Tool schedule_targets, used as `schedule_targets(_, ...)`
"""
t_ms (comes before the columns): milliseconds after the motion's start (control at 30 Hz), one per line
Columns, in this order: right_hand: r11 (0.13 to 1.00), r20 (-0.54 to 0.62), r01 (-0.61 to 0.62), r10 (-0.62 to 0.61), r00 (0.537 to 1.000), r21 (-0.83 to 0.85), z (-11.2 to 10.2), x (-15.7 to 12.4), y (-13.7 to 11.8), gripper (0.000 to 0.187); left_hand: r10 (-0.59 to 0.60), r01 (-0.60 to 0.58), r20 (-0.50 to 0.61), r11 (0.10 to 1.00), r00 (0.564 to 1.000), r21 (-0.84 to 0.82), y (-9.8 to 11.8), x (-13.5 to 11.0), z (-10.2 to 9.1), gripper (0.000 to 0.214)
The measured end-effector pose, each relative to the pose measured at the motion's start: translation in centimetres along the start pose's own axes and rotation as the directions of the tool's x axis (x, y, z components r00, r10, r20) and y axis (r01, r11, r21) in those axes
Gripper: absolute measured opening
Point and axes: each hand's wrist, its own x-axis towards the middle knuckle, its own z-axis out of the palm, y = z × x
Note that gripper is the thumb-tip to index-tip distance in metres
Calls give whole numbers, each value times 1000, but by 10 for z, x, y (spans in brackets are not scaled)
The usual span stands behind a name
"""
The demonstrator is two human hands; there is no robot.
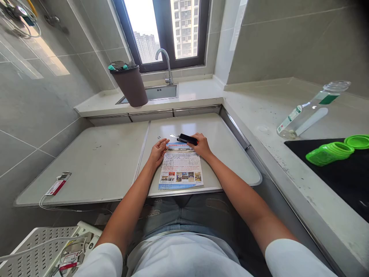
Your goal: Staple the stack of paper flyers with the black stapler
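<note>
A printed flyer (180, 169) with text and small photos lies flat on a pale table (98, 161) in front of me. My left hand (158, 151) rests on the flyer's top left corner, fingers curled and pressing it down. My right hand (201, 145) is closed around a black utility knife (187, 139) at the flyer's top edge. The knife's metal blade (174, 135) sticks out to the left, just above the paper.
A sink (160, 92) with a curved tap (165, 61) and a brown bin (131, 84) stand at the back. On the right counter are a clear bottle (308, 113), a black hob (346, 177) and green lids (330, 152). A small red-and-white device with cable (57, 186) lies left.
</note>
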Motion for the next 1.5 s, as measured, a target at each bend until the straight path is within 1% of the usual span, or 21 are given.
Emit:
schedule_targets(67,999,49,-51,50,998,9,1,0,1,19,25,-26,46,999,999,27,1,-2,0,41)
schedule_targets(133,995,137,-86,78,988,54,1,0,0,21,52,-54,78,998,996,30,3,-5,0,45)
schedule_targets(267,986,312,-80,30,950,147,2,-2,-4,30,102,-102,104,995,989,-3,5,-8,1,53)
schedule_targets(400,990,385,-58,4,923,127,4,-4,-8,31,103,-104,102,995,989,6,7,-9,0,50)
schedule_targets(467,991,402,-62,9,916,119,4,-4,-8,32,96,-97,121,995,988,-1,8,-10,0,50)
schedule_targets(567,988,430,-87,24,903,129,3,-3,-9,39,97,-94,166,995,981,-25,8,-11,2,58)
schedule_targets(633,985,416,-90,22,909,145,1,-1,-12,43,105,-102,200,994,974,-27,8,-13,5,64)
schedule_targets(700,981,339,-68,3,941,179,-2,2,-17,45,116,-119,227,993,967,-4,7,-15,9,68)
schedule_targets(767,970,227,-37,-19,974,240,-8,2,-25,46,136,-150,231,988,963,43,6,-17,13,70)
schedule_targets(800,957,195,-33,-25,981,288,-11,2,-30,47,146,-166,229,983,962,72,5,-17,15,70)
schedule_targets(833,935,187,-39,-29,982,351,-13,1,-34,48,157,-184,226,978,961,100,4,-18,16,70)
schedule_targets(867,905,203,-58,-32,979,422,-16,0,-39,49,170,-201,224,971,960,126,3,-18,18,71)
schedule_targets(933,831,279,-116,-49,959,545,-18,-3,-47,51,191,-231,227,958,955,167,1,-19,20,75)
schedule_targets(967,800,321,-143,-64,945,583,-18,-4,-51,52,200,-244,232,953,952,182,1,-19,20,77)
schedule_targets(1033,771,386,-173,-101,917,613,-16,-6,-56,55,219,-270,243,942,945,199,0,-19,20,80)
schedule_targets(1133,792,431,-147,-158,889,593,-9,-6,-59,59,246,-308,275,928,929,211,-2,-20,20,77)
schedule_targets(1267,843,439,-45,-233,867,537,-2,-6,-58,59,247,-329,323,916,914,230,-3,-22,21,69)
schedule_targets(1400,839,432,30,-311,847,543,0,-5,-57,61,232,-338,369,905,900,256,-4,-23,22,64)
schedule_targets(1500,844,432,50,-322,842,534,0,-4,-57,60,243,-347,358,901,901,262,-3,-25,23,62)
